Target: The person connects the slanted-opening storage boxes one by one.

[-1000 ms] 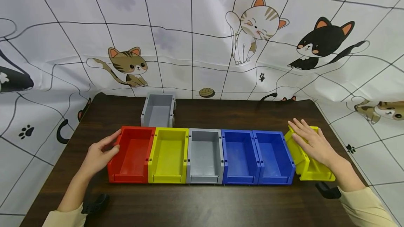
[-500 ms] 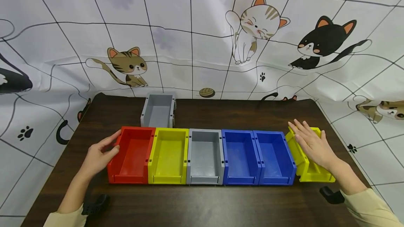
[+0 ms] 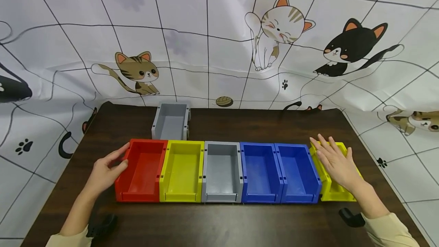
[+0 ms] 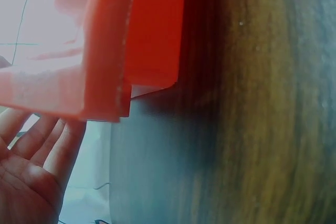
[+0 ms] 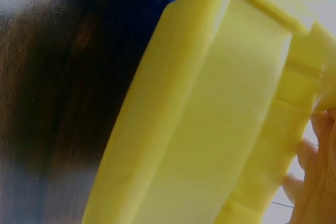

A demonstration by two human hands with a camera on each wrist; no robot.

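Note:
Along the outer left wall of a red bin [image 3: 142, 172], my left hand [image 3: 104, 170] rests its fingertips and thumb. The left wrist view shows the fingers [image 4: 65, 145] fairly straight against the red plastic. At the row's other end, my right hand [image 3: 337, 163] lies spread over a yellow bin [image 3: 337, 196], its palm covering part of it. That bin's left side meets the outer blue bin [image 3: 297, 174]. In the right wrist view, fingertips [image 5: 294, 184] touch the yellow bin's far side. Between the end bins stand another yellow bin [image 3: 181, 172], a grey bin [image 3: 223, 172] and a second blue bin [image 3: 261, 172].
A separate grey bin [image 3: 170, 121] stands behind the row, close to the red and yellow bins. The dark wooden table [image 3: 219, 224] ends at a white cat-patterned cloth [image 3: 192, 48] hanging behind it.
The right-hand yellow bin has slid left and straightened against the blue bin, my right hand moving left with it. My left hand stays at the red bin.

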